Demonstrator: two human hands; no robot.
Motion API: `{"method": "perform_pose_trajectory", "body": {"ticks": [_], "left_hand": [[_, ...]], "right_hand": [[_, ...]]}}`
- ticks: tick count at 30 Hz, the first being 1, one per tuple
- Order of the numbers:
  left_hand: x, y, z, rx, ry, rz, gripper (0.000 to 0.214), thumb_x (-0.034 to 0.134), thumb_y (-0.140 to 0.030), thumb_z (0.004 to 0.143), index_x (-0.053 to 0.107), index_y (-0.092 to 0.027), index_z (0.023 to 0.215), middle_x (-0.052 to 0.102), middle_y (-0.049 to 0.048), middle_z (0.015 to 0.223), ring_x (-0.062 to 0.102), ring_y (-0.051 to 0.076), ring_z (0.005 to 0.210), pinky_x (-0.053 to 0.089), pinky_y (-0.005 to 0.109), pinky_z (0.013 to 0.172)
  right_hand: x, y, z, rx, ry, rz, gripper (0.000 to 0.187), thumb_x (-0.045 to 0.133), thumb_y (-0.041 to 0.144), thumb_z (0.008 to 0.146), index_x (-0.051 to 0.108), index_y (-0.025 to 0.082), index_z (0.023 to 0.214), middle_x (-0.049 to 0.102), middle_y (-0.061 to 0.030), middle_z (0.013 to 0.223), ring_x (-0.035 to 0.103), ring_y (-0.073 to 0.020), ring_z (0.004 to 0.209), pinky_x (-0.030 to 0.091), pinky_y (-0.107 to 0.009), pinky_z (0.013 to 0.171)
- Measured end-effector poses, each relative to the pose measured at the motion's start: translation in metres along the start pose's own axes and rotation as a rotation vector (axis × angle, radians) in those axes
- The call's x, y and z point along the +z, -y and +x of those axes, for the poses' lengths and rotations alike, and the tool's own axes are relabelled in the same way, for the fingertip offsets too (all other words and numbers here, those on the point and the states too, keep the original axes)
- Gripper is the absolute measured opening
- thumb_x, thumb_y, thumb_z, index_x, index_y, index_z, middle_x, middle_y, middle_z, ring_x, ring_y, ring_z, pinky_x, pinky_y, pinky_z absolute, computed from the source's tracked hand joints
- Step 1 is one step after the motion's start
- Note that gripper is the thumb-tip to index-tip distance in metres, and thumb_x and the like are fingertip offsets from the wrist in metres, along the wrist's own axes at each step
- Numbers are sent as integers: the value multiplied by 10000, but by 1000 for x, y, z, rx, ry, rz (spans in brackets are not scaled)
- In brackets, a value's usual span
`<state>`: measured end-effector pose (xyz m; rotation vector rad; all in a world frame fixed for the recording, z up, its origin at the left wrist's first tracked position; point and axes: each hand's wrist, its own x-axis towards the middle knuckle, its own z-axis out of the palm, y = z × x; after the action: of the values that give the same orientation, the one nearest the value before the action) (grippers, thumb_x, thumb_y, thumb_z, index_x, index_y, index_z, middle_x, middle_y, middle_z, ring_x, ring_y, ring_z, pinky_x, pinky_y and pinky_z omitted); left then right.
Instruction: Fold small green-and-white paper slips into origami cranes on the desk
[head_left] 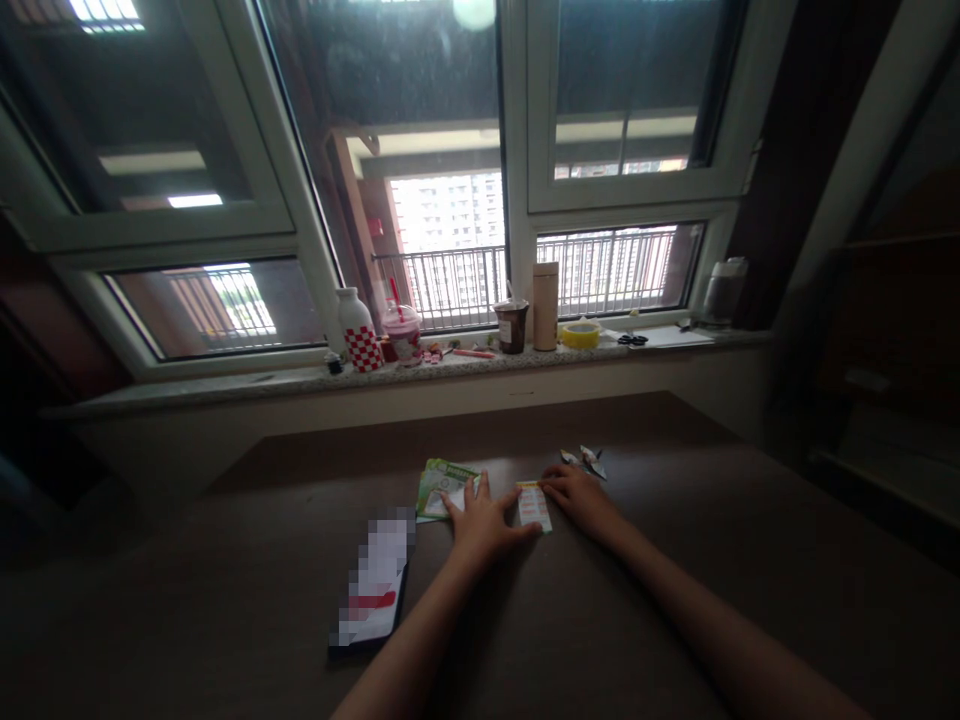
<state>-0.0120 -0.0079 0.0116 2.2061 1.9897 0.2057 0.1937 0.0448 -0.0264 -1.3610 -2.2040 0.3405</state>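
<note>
A small printed paper [534, 508] with a yellow top edge lies on the brown table between my hands. My left hand [482, 522] is spread open; its thumb reaches the paper's lower edge, and other fingers rest over a stack of green printed cards [437, 487]. My right hand [581, 496] has its fingers drawn together at the paper's upper right corner, gripping the edge there. Just beyond that hand lie small folded paper pieces [585, 459]. To the left of my left forearm is a phone [375, 580], its screen blurred out.
Along the windowsill [292, 384] stand a red-checked white bottle [359, 330], a pink drink cup [403, 335], a dark drink cup [511, 327] and a tan flask [545, 306]. Yellow tape [580, 335], black scissors [632, 340] and a clear jug [724, 290] sit farther right.
</note>
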Motion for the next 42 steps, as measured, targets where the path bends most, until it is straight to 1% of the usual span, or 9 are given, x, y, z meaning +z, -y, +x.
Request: {"method": "perform_pose_trajectory", "body": {"ticks": [6,9,13,18,23,27,33,38,42], "left_hand": [[0,0,-1,0,1,-6,786,512,-864,640,497,-520,1346,248,80,1624,144,426,1487,-50,791,1049],[0,0,-1,-7,-4,-10,780,528,-851,644,504,-511,1344,247,91,1623,145,424,1487,-44,789,1052],[-1,-1,-1,-10,0,-10,790,524,-858,641,501,-509,1349,246,75,1625,140,433,1486,-37,778,1066],[-3,-1,-2,-7,6,-5,784,512,-862,647,495,-517,1351,253,64,1623,128,438,1487,-44,786,1060],[-3,-2,-2,-13,10,-12,782,533,-850,644,499,-513,1349,256,76,1621,123,432,1490,-49,785,1058],[-3,-2,-2,-14,20,-9,800,530,-847,649,496,-488,1363,249,91,1623,118,425,1493,-52,775,1065],[-5,-4,-3,-15,18,-17,783,535,-837,649,511,-490,1351,247,91,1623,118,431,1491,-42,781,1062],[-6,-5,-4,-14,23,-13,784,517,-830,670,505,-472,1366,258,63,1622,112,449,1485,-40,778,1070],[-5,-4,-4,-13,21,-16,801,521,-841,663,503,-465,1370,251,87,1622,117,444,1486,-41,782,1064]], "right_hand": [[3,8,-2,61,-9,-118,320,479,274,949,705,267,1176,634,-80,1259,533,-288,1163,432,-444,977],[2,12,-4,49,-21,-102,317,485,281,950,697,240,1182,635,-84,1257,535,-277,1165,422,-433,1001],[2,12,-7,49,-64,-45,307,508,295,940,689,231,1179,643,-88,1236,543,-263,1161,416,-426,1011],[4,9,-4,58,-90,23,248,552,355,922,751,247,1022,672,-70,1154,575,-243,1108,419,-400,1005],[4,8,0,90,-100,28,205,591,323,898,769,243,962,680,-60,1126,582,-235,1082,426,-387,984],[3,6,3,90,-63,31,188,630,321,867,775,241,956,680,-62,1126,570,-244,1098,423,-396,994],[-2,2,3,65,-2,68,226,650,326,839,768,250,1016,658,-78,1179,558,-260,1126,422,-423,1013],[-7,3,-1,34,34,87,292,679,342,813,754,245,1078,637,-90,1231,558,-263,1154,412,-414,1042],[-9,2,-4,15,78,89,373,700,358,792,728,236,1145,610,-105,1277,548,-270,1190,398,-413,1065]]}}
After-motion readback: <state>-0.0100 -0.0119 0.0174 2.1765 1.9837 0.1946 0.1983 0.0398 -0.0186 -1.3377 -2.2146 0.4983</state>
